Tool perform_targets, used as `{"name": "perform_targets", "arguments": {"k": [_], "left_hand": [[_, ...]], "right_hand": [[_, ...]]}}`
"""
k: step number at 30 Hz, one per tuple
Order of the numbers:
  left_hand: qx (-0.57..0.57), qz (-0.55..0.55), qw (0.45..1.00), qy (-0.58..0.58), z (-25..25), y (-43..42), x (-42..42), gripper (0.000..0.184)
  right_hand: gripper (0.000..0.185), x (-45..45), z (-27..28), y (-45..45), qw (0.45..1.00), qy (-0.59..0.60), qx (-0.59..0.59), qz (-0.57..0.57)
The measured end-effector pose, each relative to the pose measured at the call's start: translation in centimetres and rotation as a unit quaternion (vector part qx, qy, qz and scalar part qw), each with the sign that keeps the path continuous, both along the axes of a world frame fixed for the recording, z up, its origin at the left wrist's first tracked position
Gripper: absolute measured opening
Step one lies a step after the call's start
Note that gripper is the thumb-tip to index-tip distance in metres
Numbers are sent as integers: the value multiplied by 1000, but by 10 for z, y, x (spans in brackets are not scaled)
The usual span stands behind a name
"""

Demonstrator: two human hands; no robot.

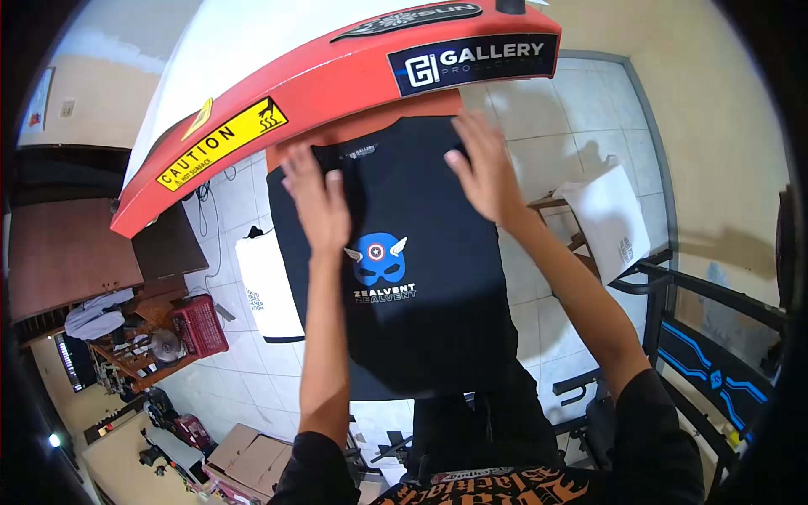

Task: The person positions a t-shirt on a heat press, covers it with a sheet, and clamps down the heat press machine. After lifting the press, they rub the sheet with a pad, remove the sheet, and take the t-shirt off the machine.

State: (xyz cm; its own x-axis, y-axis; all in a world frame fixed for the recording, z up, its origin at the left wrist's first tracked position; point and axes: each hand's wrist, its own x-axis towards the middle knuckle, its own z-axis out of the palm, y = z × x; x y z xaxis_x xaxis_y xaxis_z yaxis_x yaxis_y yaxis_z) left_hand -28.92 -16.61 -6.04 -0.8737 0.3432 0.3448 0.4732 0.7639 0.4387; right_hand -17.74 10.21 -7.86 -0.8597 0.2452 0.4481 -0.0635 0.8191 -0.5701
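A black T-shirt (421, 337) lies spread flat, its neck end toward the red heat press (337, 80). On its front is a blue winged mask print with lettering below. My left hand (320, 198) is over the upper left of the shirt near the collar, fingers apart and nothing in it. Over the upper right shoulder of the shirt is my right hand (486, 168), fingers spread, slightly blurred and holding nothing. Whether either palm touches the cloth is hard to tell. An orange-red surface (421, 107) shows beyond the collar, below the press head.
A white shirt (268, 286) lies to the left, lower down. At the right are a white cloth (610, 223) on a stand and a black metal frame (715, 290). Cardboard boxes (248, 459) and a red crate (200, 326) stand at the lower left.
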Motion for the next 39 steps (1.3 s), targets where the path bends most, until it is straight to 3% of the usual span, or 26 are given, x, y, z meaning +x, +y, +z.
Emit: {"name": "perform_targets", "arguments": {"k": [3,5,12,15,16,19,23,27,31,33,36,38,39], "left_hand": [[-113,0,992,-64,-39,-54,-32,65],[-192,13,981,-7,-45,-56,-36,64],[-194,69,978,-36,-39,-87,-65,65],[-11,-18,995,-93,-41,-105,-80,64],[1,-45,994,-98,-43,-111,-83,63],[97,-18,984,-146,-55,-127,-76,64],[133,17,970,-204,-52,-157,-6,67],[122,92,939,-309,-35,-196,110,70],[246,144,870,-402,-43,-246,229,72],[351,187,763,-509,-62,-280,271,74],[319,286,718,-548,-67,-296,306,76],[298,287,759,-503,-69,-299,306,72],[287,288,777,-481,-66,-298,306,71]], "right_hand": [[62,-15,-5,-44,992,-89,79,50],[64,-30,-28,-65,987,-100,124,0],[65,-41,-40,-49,966,-96,184,-153],[65,-43,-46,-45,972,-102,139,-161],[66,-42,-48,-46,972,-109,129,-164],[68,-26,-48,-53,965,-125,137,-188],[72,56,-36,-89,951,-189,138,-201],[72,185,-15,-147,940,-272,61,-195],[69,308,-19,-195,926,-313,-26,-211],[67,325,-20,-201,910,-304,-142,-244],[67,331,-28,-188,840,-273,-379,-276],[75,334,-34,-174,749,-239,-553,-276],[75,337,-37,-170,734,-252,-560,-291]]}}
